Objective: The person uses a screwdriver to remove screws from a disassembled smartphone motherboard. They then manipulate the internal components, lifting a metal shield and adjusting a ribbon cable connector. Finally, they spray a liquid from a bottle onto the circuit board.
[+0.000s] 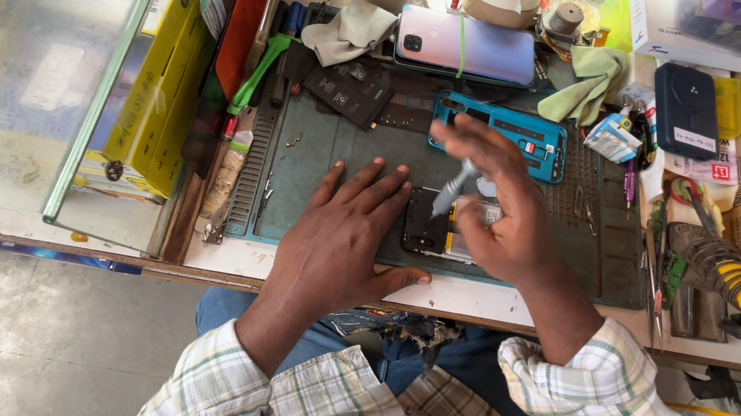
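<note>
At the centre of the frame, the left hand [343,233] lies flat, fingers spread, beside an opened phone [430,225] on the green work mat [321,149]. The right hand [499,211] grips a grey screwdriver [451,188], tip on the phone. A blue phone frame [533,134] lies just above.

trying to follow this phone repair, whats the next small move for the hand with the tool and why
Probably lower the tool's tip onto the opened phone. The right hand holds the grey tool tilted just above it, seemingly not yet touching, while the left hand lies flat on the mat, against the phone's edge.
</note>
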